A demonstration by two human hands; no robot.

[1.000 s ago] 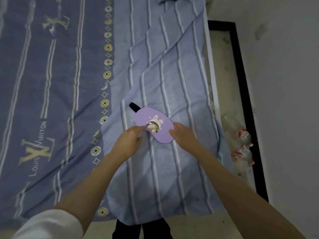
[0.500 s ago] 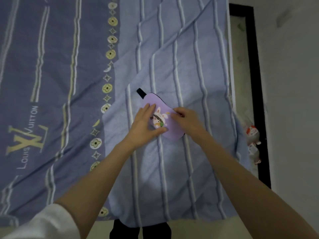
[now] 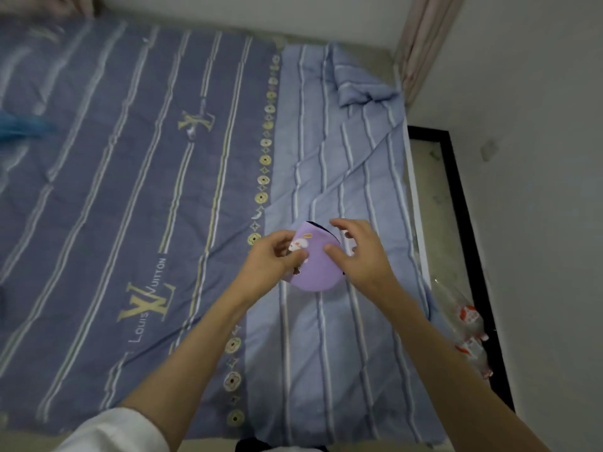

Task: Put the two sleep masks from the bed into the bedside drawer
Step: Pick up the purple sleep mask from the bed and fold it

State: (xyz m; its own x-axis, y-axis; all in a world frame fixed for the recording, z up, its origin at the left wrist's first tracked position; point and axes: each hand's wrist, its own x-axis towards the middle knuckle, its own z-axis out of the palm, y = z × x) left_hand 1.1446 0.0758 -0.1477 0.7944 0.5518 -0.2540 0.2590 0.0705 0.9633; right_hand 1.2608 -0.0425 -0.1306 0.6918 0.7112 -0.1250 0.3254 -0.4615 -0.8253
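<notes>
- In the middle of the picture, a bit to the right, the purple sleep mask point(image 3: 315, 265) is up off the bed point(image 3: 137, 197), folded over on itself.
- The left hand point(image 3: 274, 259) has its grip closed on the mask's left edge, with the thumb on top by the little bunny picture.
- The right hand point(image 3: 359, 252) touches the mask's right side. Its fingers point(image 3: 339, 225) are spread and curled, so its grip looks loose and partly open.
- The step now seems to be folding the mask small and lifting it away.
- To do this well, the right hand should close on the mask too, so the fold does not spring open.
- The dark strap peeks out at the top edge of the mask. It should be tucked in so it does not hang and catch.
- Only one mask can be seen for sure. A blurry blue thing point(image 3: 23, 128) lies at the left edge of the picture, and it is too fuzzy to name.
- The bedside drawer is not in the picture, so the person will need to look for it.
- Some plastic bottles point(image 3: 466, 324) lie on the floor at the lower right, just beside the bed. Feet should stay away from them.
- The task looks early, with no mask put away yet.
</notes>
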